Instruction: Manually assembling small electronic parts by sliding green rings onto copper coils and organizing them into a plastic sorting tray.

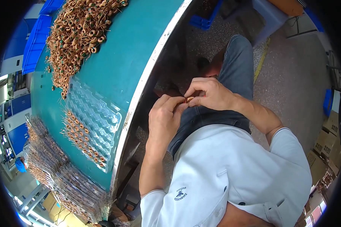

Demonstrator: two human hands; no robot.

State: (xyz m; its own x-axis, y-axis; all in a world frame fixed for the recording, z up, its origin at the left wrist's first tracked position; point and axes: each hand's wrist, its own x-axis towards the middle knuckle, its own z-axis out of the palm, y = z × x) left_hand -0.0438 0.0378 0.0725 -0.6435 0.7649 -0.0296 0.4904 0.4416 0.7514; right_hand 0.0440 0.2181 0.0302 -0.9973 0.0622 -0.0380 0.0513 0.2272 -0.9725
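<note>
A small copper-wound ring coil (190, 99) is pinched between both my hands, above my lap and off the table's edge. My left hand (165, 115) grips it from the left with thumb and forefinger pressed together. From the other side my right hand (213, 94) closes on it with its thumb and fingertips, which partly cover it. To the left, on the green tabletop (136, 45), lies a clear plastic tray (102, 102) with rows of pockets. Several coils (79, 132) sit in the tray's near-left pockets.
A large heap of loose coils (79, 34) covers the table's far left. Stacked filled trays (64, 174) stand at the near left. Blue bins (36, 47) line the far-left side. The pale table edge (146, 81) runs beside my left hand. Cardboard boxes (324, 145) stand at right.
</note>
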